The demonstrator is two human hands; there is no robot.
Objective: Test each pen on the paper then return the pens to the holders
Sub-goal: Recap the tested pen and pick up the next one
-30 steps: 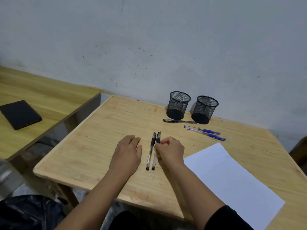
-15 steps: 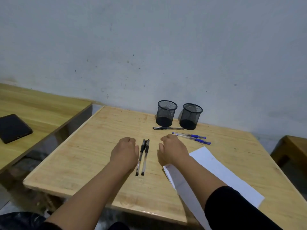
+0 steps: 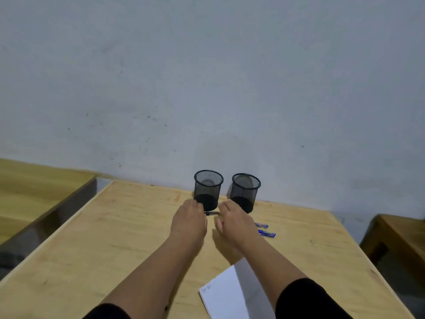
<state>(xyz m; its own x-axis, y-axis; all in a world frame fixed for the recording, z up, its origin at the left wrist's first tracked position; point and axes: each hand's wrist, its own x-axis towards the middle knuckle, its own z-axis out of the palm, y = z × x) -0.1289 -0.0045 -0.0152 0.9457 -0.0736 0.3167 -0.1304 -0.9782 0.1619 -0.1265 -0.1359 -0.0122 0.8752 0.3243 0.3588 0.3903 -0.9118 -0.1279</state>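
Black pen [image 3: 212,213] flat on table [image 3: 115,238] before left holder [image 3: 208,189], both empty, between left hand [image 3: 189,223] and right hand [image 3: 232,223], finger posture hidden; blue pens [image 3: 264,229] beside; paper [image 3: 226,293] near; risk: toppling light holders.

A light wooden table [image 3: 96,245] stands against a scuffed pale grey wall [image 3: 207,84]. A second wooden table [image 3: 34,187] sits just to its left, and a brown wooden bench [image 3: 400,236] to its right.
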